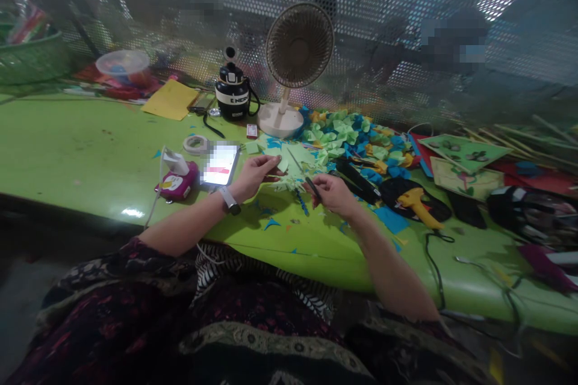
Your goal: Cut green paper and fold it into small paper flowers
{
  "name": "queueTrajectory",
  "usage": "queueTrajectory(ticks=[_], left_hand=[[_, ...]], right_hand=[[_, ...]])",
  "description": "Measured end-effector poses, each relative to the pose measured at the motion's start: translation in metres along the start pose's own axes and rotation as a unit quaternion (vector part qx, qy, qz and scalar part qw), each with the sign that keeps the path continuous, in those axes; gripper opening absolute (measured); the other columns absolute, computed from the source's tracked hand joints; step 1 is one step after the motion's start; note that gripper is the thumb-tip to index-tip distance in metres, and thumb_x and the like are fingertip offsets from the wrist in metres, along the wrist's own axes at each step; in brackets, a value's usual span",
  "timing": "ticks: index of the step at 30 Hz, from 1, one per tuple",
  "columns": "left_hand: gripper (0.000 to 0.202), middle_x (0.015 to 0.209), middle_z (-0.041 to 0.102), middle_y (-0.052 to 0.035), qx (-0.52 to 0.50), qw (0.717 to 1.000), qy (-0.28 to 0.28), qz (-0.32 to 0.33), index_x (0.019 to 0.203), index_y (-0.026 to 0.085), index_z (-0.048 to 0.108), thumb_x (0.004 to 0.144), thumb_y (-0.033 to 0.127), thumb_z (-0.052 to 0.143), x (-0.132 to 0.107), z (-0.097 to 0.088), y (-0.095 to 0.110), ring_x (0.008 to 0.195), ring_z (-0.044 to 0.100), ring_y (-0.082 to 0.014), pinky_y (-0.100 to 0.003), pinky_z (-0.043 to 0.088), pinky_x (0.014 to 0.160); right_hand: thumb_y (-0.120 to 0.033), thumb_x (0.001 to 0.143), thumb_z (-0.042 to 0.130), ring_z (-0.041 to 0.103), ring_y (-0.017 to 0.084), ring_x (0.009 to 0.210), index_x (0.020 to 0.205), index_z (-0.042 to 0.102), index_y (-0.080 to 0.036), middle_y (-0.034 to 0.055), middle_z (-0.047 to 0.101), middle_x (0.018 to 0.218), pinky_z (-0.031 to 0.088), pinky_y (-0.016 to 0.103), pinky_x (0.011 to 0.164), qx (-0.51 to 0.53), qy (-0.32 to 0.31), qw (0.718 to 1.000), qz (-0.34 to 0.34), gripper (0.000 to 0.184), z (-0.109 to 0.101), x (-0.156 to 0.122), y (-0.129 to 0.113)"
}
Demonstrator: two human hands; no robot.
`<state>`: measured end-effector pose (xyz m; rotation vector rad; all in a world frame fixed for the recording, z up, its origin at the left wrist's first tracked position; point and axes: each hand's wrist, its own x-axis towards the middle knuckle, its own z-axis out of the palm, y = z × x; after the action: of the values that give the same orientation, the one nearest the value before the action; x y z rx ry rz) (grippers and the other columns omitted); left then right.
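Pale green thin paper piece is pinched between the left hand's fingers above the glossy green worktop, seemingly keeping its edge free; the right hand's fingers clasp dark slim scissors beside it.

Dim room, murky from where I stand. Strongest light cuts through grey perforated metal screen, white streaks at upper right. Small white glare on glossy lime-green tabletop, near its left front edge. Flat rectangular phone with white screen glows, partly pixelated; more mosaic blocks across metal screen. Thin dark scissors soft-edged. Far sides stretched, smeared. Lower left corner sunk in shadow.
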<state>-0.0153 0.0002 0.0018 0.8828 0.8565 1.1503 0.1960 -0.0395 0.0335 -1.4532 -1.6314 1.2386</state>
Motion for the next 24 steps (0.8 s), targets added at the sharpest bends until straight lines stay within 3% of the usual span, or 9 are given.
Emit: queueTrajectory(ticks=[3,6,10,13,16,20,24], left_hand=[[0.036,0.068,0.065,0.0024,-0.015,1.000,-0.007,0.004,0.080,0.014,0.061,0.071,0.040,0.085,-0.001,0.000,0.001,0.065,0.072,-0.0122,-0.016,0.051,0.051],[0.034,0.070,0.065,0.0027,-0.028,1.000,-0.010,-0.006,0.081,0.015,0.062,0.072,0.038,0.084,-0.002,0.001,0.001,0.063,0.073,-0.0126,-0.014,0.043,0.042],[0.028,0.070,0.068,0.0006,-0.065,0.996,0.010,-0.051,0.081,0.015,0.061,0.079,0.037,0.079,-0.001,0.004,0.001,0.066,0.074,-0.0139,-0.015,0.045,0.045],[0.026,0.073,0.072,-0.0048,-0.092,0.991,0.029,-0.090,0.080,0.014,0.062,0.086,0.037,0.072,0.000,0.005,0.002,0.071,0.075,-0.0165,-0.020,0.053,0.054],[0.019,0.087,0.076,-0.0111,-0.099,0.991,0.010,-0.093,0.087,0.010,0.068,0.090,0.029,0.067,-0.001,0.006,0.003,0.077,0.075,-0.0166,-0.023,0.057,0.065],[0.011,0.095,0.077,-0.0113,-0.111,0.992,-0.028,-0.061,0.094,0.011,0.070,0.091,0.020,0.064,-0.004,0.005,0.001,0.085,0.074,-0.0149,-0.024,0.058,0.077],[0.008,0.095,0.075,-0.0058,-0.121,0.992,-0.043,-0.022,0.091,0.014,0.069,0.083,0.011,0.071,-0.004,0.005,-0.002,0.088,0.073,-0.0126,-0.025,0.057,0.085]], right_hand=[[-0.070,0.065,0.074,0.050,0.011,0.038,0.073,0.054,-0.021,-0.0006,0.062,0.055,0.039,0.025,0.039,-0.041,0.041,0.998,-0.010,0.054,-0.012,0.004,0.006],[-0.058,0.076,0.068,0.055,0.013,0.045,0.076,0.057,-0.020,0.0021,0.068,0.067,0.042,0.027,0.048,-0.189,0.091,0.978,-0.004,0.039,-0.028,0.011,0.014],[-0.039,0.081,0.065,0.065,0.021,0.074,0.081,0.063,-0.020,0.0066,0.072,0.082,0.036,0.028,0.059,-0.451,0.138,0.882,0.024,0.019,-0.043,0.017,0.021],[-0.040,0.082,0.065,0.065,0.024,0.083,0.089,0.066,-0.020,0.0085,0.073,0.090,0.032,0.029,0.059,-0.526,0.114,0.841,0.053,0.021,-0.045,0.019,0.023],[-0.041,0.081,0.066,0.065,0.024,0.085,0.095,0.067,-0.019,0.0096,0.073,0.094,0.031,0.029,0.059,-0.550,0.099,0.827,0.063,0.026,-0.044,0.019,0.025],[-0.041,0.081,0.067,0.066,0.024,0.085,0.092,0.070,-0.019,0.0113,0.072,0.099,0.034,0.029,0.060,-0.568,0.115,0.812,0.060,0.025,-0.049,0.021,0.031],[-0.031,0.081,0.065,0.066,0.024,0.085,0.080,0.073,-0.020,0.0090,0.074,0.087,0.037,0.028,0.061,-0.525,0.095,0.844,0.054,0.013,-0.056,0.024,0.030]])
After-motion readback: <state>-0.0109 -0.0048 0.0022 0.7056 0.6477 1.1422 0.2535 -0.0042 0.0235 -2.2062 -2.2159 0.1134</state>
